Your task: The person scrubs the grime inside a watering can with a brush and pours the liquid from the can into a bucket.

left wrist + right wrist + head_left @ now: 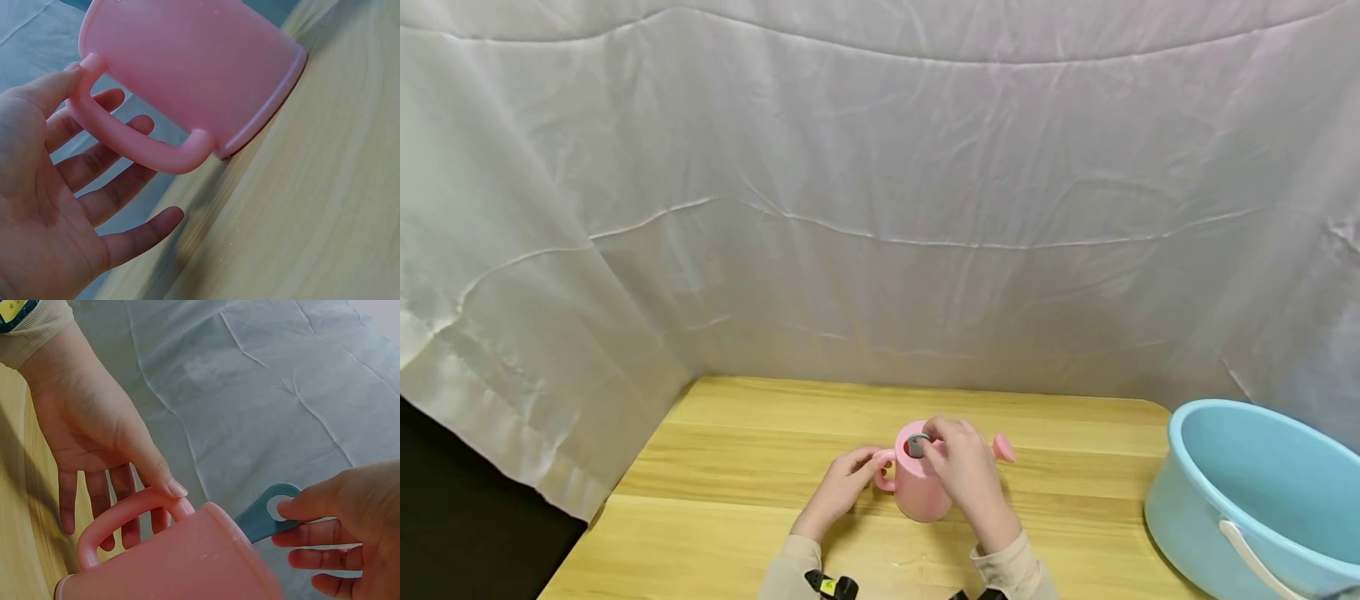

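Starting from the left of the wooden table [700, 525], what worries me first is the left hand [841, 482]: its hold is light, so a tug from above could swing or tip the pink watering can [922, 493]. The thumb lies on top of the looped handle [134, 142], the index finger reaches behind it, and the other fingers spread loosely, the forearm slanting in from the near side. The can stands upright on its base between the two hands and might skid if pushed. In its top opening is a blue-grey ring-ended piece [255, 525], its lower end hidden inside; should that end catch on the rim, pulling it could drag the can along. The right hand [967, 471] reaches over from the other side, thumb and index finger pinching the ring, the remaining fingers apart and clear of it. That pinch is narrow, so the piece could twist or slip against any resistance. Just beyond, the spout's flared head [1003, 448] juts out where the wrist could knock it; the blue bucket [1183, 500] at far right stands well apart, and I see little risk there.
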The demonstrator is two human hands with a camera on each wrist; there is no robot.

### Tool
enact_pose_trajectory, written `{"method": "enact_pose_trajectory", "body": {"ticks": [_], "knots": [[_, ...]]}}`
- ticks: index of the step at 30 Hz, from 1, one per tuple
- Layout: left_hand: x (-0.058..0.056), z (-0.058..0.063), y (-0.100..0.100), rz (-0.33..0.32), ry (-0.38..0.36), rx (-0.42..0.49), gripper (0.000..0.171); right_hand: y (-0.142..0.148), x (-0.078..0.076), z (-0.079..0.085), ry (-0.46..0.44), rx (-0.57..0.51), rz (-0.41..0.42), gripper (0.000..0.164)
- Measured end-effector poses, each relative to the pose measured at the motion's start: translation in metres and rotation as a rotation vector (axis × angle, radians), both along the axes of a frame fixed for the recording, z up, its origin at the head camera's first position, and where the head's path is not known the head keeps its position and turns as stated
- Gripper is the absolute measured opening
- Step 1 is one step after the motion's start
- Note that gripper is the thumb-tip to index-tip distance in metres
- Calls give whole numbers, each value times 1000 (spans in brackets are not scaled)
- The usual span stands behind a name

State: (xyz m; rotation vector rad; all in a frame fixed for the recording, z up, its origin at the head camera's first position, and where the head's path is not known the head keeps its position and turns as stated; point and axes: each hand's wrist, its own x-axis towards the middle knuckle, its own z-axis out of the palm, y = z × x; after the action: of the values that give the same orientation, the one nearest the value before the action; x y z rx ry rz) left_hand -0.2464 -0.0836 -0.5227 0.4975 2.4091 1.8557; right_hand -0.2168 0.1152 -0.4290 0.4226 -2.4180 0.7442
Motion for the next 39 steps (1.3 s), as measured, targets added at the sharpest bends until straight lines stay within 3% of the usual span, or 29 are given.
{"method": "enact_pose_trajectory", "body": {"ticks": [6, 16, 21, 28, 35, 39], "knots": [[-1, 2, 1, 7, -5, -11, 26, 0, -4, -2, 91, -23, 20, 15], [0, -3, -2, 3, 1, -9, 25, 5, -5, 1, 367, -130, 48, 19], [-1, -3, -2, 2, 6, -19, 27, 6, -4, 5, 423, -156, 76, 17], [-2, -2, -1, -1, 17, -17, 28, 6, -4, 6, 378, -116, 55, 18], [-2, -2, -2, -12, 21, -17, 28, 4, -3, 0, 114, 26, -8, 21], [-2, -1, -1, -17, 20, -8, 28, 5, -4, 0, 58, 48, 17, 24]]}}
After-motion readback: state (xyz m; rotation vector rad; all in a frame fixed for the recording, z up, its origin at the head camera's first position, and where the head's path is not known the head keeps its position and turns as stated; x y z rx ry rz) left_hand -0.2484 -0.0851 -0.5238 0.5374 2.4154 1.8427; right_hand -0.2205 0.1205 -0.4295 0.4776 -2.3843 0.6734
